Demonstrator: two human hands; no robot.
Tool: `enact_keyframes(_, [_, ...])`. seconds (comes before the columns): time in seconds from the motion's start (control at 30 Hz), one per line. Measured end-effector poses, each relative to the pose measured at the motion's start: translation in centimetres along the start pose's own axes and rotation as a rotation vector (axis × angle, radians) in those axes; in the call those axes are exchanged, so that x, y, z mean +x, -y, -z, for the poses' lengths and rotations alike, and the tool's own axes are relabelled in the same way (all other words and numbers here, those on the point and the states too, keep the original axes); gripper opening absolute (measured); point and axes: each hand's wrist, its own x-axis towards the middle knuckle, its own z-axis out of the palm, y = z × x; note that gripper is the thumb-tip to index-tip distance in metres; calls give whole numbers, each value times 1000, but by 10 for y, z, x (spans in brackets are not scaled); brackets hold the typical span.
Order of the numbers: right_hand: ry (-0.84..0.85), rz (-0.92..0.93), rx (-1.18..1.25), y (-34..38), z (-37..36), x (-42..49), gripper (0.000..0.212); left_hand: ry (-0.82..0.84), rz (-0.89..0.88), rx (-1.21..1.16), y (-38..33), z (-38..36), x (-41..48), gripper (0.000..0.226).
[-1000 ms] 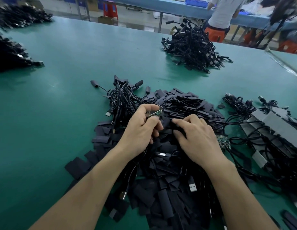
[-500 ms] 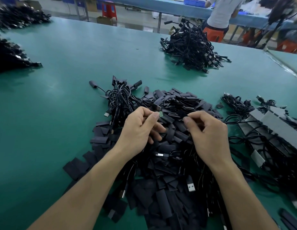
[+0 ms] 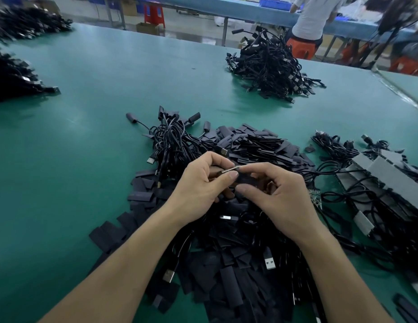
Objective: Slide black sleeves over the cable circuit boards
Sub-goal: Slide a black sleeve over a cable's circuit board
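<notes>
Left hand [image 3: 201, 185]: pinching the board [image 3: 229, 170] edge-on between thumb and forefinger, just above the pile [image 3: 226, 264].
Right hand [image 3: 285, 199]: fingers curled round a sleeve [image 3: 246, 179], its mouth right at the board's tip. Can't tell if it's started on yet.
Hands: close together, fingertips nearly touching.
Snag risk: I'd guess that if the flat sleeve doesn't open up, a board corner catches the rim and it buckles instead of sliding.
Drop risk: a slipped sleeve lands among lookalikes in the pile. No biggie, but a dropped board could get buried.
Tangle risk: the board's cable runs down into the pile, so pulling up may drag others along.
Left of pile: bare green table [image 3: 86, 159], plenty of room.
Beyond pile: open table up to a cable heap [image 3: 268, 66].
Right of pile: crowded with cable loops and grey strips [image 3: 390, 178]; a loose board [image 3: 315, 199] lies just beside it.
Edge: the table's edge runs well off to the far right of the pile, so nothing's near falling.
</notes>
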Motion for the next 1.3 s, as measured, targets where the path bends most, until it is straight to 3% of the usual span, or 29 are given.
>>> enact_keyframes(0.13, [-59,78,-178,1,-4,2,31,-21,21,-18,0,-1,0,10])
enact_keyframes(0.4, [-221,37,-34,-1,3,3,34,-69,64,-84,0,0,2,17])
enact_keyframes(0.73, [-149,61,12,-4,4,3,22,-54,75,-41,1,1,2,24])
enact_keyframes(0.97, [-100,44,-1,-7,6,3,34,-41,72,33,1,3,2,30])
enact_keyframes(1.3, [-86,31,-28,-8,7,1,26,-47,69,83,0,4,2,28])
